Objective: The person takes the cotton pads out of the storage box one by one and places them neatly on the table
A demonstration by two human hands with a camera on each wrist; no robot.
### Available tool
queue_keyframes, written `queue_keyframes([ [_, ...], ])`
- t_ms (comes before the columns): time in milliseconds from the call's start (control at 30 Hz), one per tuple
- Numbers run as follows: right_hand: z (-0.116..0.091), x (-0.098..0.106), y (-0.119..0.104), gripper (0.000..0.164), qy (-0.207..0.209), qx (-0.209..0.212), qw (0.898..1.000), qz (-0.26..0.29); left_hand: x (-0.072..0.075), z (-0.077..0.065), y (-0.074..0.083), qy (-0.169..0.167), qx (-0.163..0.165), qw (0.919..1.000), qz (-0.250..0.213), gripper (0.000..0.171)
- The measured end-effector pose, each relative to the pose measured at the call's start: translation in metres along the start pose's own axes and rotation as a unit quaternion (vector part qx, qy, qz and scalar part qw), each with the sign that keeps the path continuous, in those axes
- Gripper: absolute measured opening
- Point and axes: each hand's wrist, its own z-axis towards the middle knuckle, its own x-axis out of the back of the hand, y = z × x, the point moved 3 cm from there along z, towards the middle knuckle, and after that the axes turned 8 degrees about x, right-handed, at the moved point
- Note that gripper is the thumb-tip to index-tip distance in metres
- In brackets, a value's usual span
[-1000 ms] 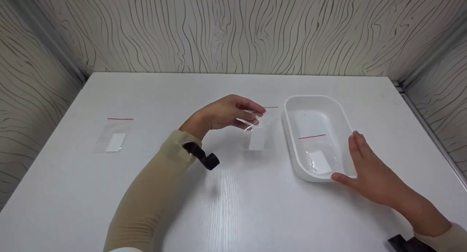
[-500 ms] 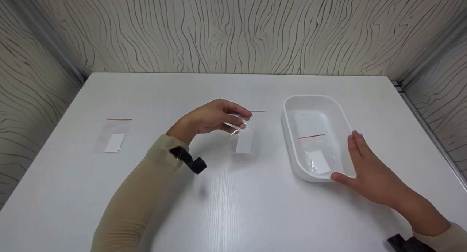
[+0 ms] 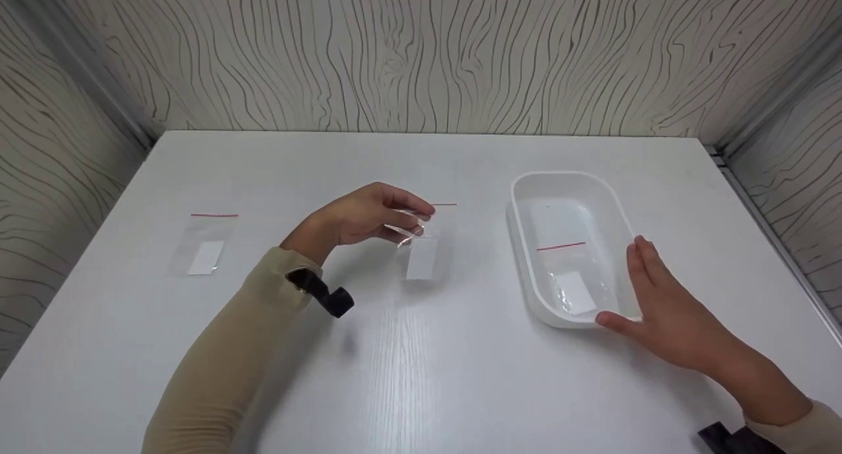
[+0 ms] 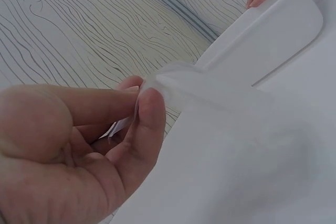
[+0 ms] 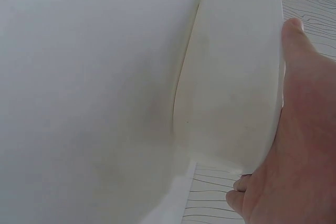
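In the head view my left hand [image 3: 368, 214] pinches a clear zip bag [image 3: 421, 260] with a white card or label in it, held over the middle of the table. Thumb and fingertips grip the bag's upper part; in the left wrist view its film [image 4: 210, 90] is blurred. My right hand [image 3: 677, 319] rests against the near right corner of a white plastic tray [image 3: 523, 263], thumb on the near rim, straight fingers along the right side. Inside the tray lies another red-striped zip bag [image 3: 573, 289].
On the left of the white table [image 3: 421, 388] a third zip bag [image 3: 207, 247] lies flat, with a red stripe and a white rectangle. A wood-patterned wall [image 3: 421, 59] stands behind the table, with similar panels at both sides.
My left hand has moved left and slightly nearer, away from the tray, carrying the zip bag. The right hand and the tray have stayed in place.
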Motion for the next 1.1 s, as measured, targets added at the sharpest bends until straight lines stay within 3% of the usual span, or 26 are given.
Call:
queue_keyframes([
  [400,0.001,-0.001,0.0,0.117,0.003,0.004,1.0,-0.007,0.015,-0.011,-0.009,0.014,0.005,0.9999,-0.005,0.035],
  [1100,0.0,0.0,0.0,0.115,0.006,0.007,1.0,-0.009,0.05,-0.05,-0.029,0.032,0.01,0.9994,0.01,0.039],
])
